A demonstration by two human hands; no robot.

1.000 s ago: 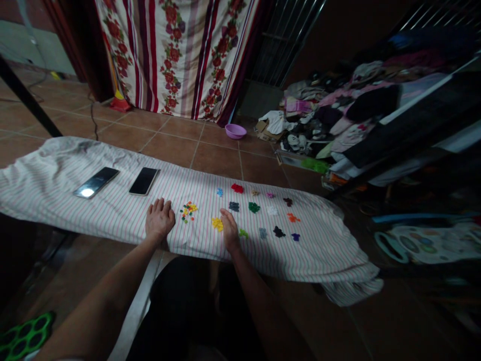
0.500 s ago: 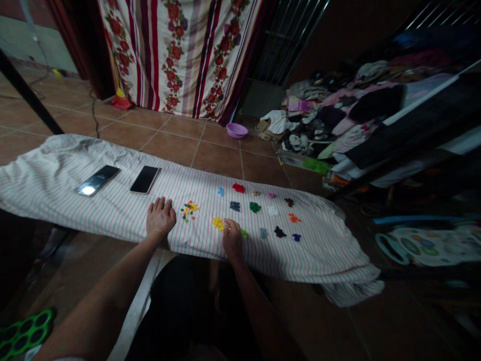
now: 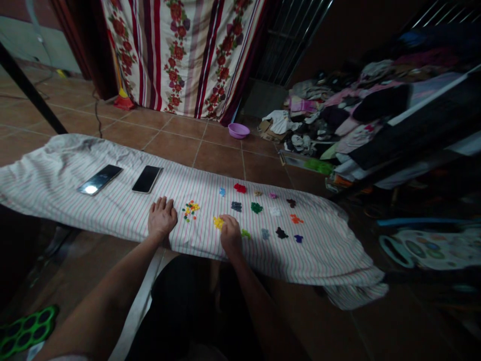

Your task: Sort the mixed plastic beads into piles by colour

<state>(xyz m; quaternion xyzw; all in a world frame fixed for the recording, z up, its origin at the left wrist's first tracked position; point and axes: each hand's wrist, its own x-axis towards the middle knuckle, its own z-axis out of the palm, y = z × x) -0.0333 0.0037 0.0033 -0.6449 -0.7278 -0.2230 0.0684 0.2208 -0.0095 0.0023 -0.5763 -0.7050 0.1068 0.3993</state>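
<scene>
My left hand [image 3: 162,218] lies flat on the striped cloth [image 3: 124,210], fingers stretched out, just left of a mixed pile of small coloured pieces [image 3: 191,210]. My right hand [image 3: 230,233] is at the right edge of a pile of small yellow pieces [image 3: 217,222], its fingertips drawn together against them. What those fingers hold, if anything, is too small to make out. Beside this hand, partly covered, is a lime green pile [image 3: 245,234]. Farther right and back lie single-colour piles, among them red [image 3: 239,188], dark green [image 3: 256,207], black [image 3: 281,233] and orange [image 3: 296,219].
Two phones, one [image 3: 147,179] nearer the piles and another [image 3: 100,180] farther left, rest on the cloth. Beyond the far edge, a purple basin [image 3: 238,131] stands on the tiled floor. Heaped clothes [image 3: 338,110] fill the right side. A floral curtain [image 3: 180,55] hangs behind.
My right hand has moved slightly left, onto the edge of the yellow pile, and its fingers have come closer together. My left hand stays put. The whole view has shifted a little.
</scene>
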